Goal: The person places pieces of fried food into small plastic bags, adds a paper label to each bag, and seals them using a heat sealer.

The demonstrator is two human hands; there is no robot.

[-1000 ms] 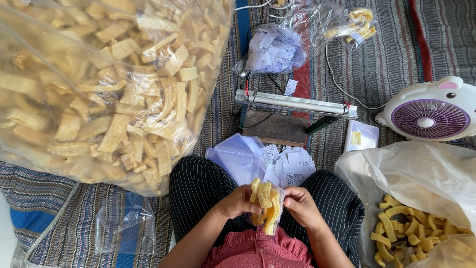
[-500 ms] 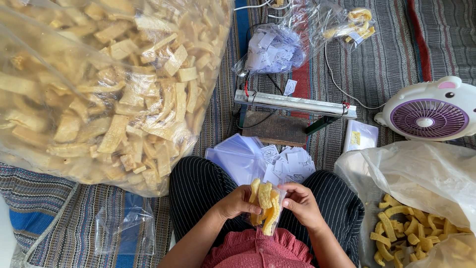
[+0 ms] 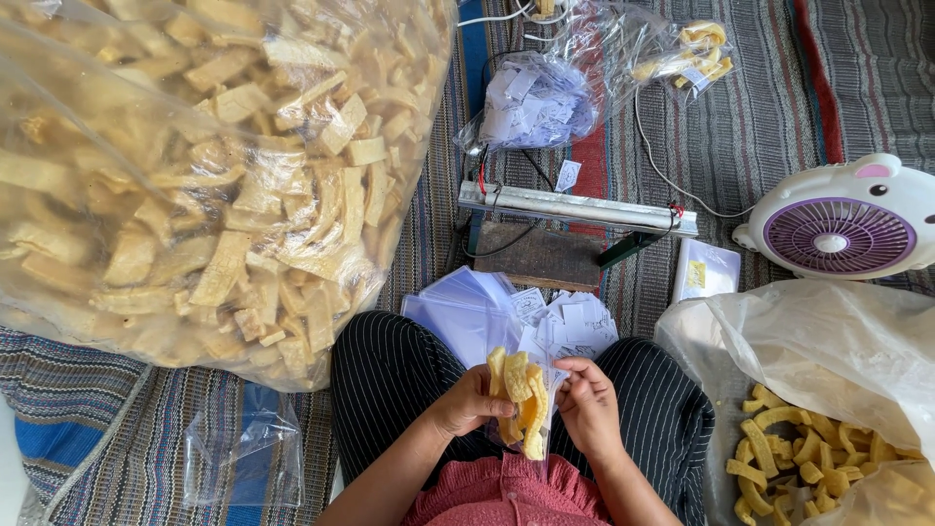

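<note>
A person sitting cross-legged on a striped mat [image 3: 740, 146] holds a small clear bag of yellow crackers [image 3: 521, 404] over the lap, the left hand [image 3: 469, 401] gripping its side, the right hand [image 3: 587, 401] pinching its top edge with closed fingertips. Just beyond the knees lie flat clear sleeves and small white paper labels [image 3: 570, 321]. Farther off sits a long metal heat sealer [image 3: 577, 207]. A huge clear sack of pale crackers [image 3: 195, 166] fills the left; a white bag of yellow curls [image 3: 818, 390] and a round white fan [image 3: 845, 224] sit on the right.
</note>
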